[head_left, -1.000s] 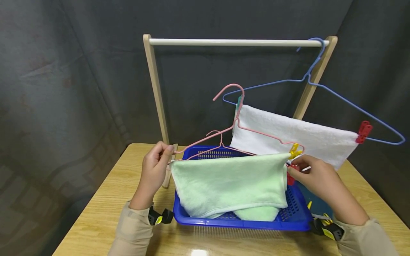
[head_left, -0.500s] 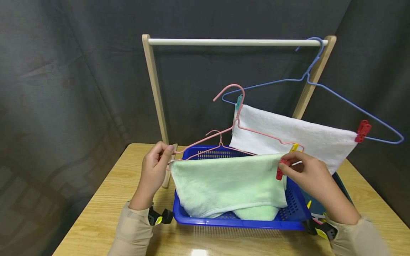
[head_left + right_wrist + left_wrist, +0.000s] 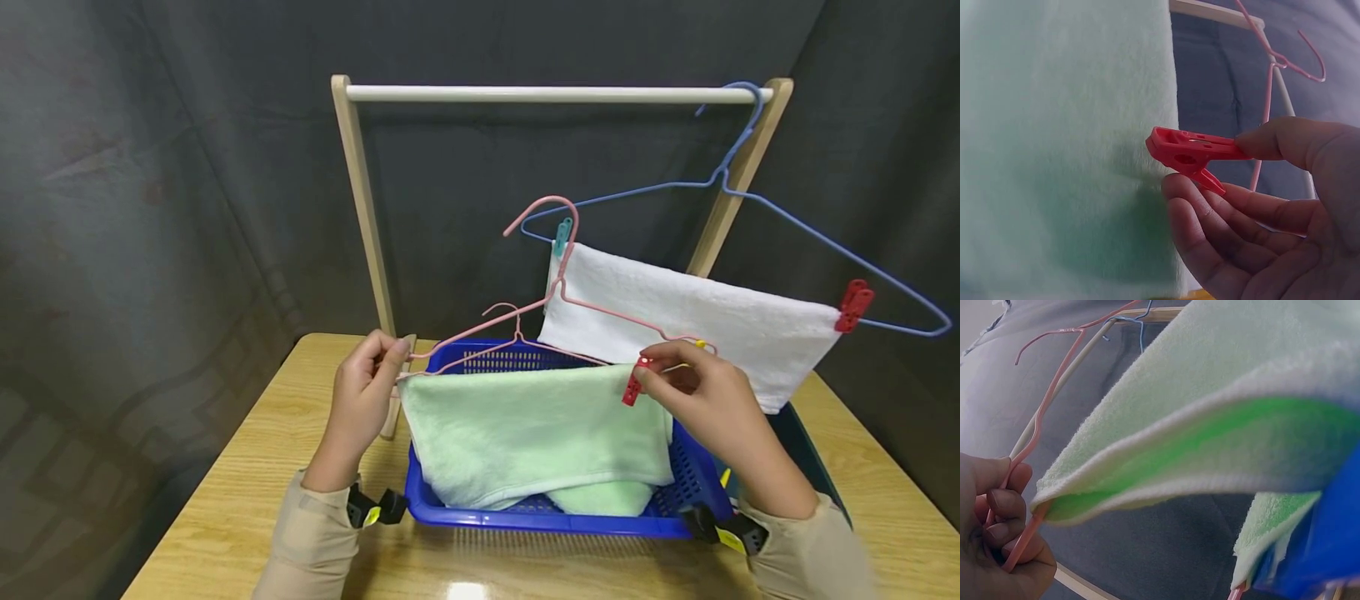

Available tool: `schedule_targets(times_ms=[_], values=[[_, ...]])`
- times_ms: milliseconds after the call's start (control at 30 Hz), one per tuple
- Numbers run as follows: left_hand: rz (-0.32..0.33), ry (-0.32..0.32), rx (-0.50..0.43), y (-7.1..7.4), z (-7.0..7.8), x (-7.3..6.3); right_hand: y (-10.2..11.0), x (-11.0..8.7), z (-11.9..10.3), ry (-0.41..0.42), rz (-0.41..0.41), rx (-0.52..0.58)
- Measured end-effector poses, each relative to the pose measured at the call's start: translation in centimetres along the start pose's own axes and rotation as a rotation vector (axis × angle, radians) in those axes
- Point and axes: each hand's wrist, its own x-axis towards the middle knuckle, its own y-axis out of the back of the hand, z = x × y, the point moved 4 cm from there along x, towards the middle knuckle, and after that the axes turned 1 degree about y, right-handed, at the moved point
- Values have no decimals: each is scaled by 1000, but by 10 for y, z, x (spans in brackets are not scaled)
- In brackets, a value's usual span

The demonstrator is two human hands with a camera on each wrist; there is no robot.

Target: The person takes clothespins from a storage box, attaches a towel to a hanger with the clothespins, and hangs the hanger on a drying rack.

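Note:
My left hand (image 3: pixel 367 383) grips the left end of a pink hanger (image 3: pixel 560 282), its fingers curled round the wire in the left wrist view. Over the hanger's lower bar drapes a folded pale green towel (image 3: pixel 532 433). Between thumb and fingers of my right hand (image 3: pixel 708 392) is a red clothespin (image 3: pixel 1194 150), pinched by its handles, its nose right at the towel's surface near the top right. A yellow clothespin (image 3: pixel 701 342) at the hanger's right end is mostly hidden behind that hand.
Beneath the towel stands a blue basket (image 3: pixel 555 522) containing another pink hanger (image 3: pixel 517 333) and green cloth. A blue hanger (image 3: pixel 652 190) with a clipped white towel (image 3: pixel 675 308) hangs from the rack's white bar (image 3: pixel 525 94). A dark green container (image 3: pixel 813 454) sits at right.
My right hand has moved left with the red clothespin, from the towel's right corner to in front of its upper part. It now covers most of the yellow clothespin. My left hand stays put.

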Motion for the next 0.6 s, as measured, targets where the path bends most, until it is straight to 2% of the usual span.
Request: schedule_targets(times_ms=[267, 600], values=[[1, -17, 6, 1, -2, 0, -13, 1, -9, 19, 27, 99], [-3, -20, 28, 0, -3, 1, -35, 4, -27, 15, 19, 209]])
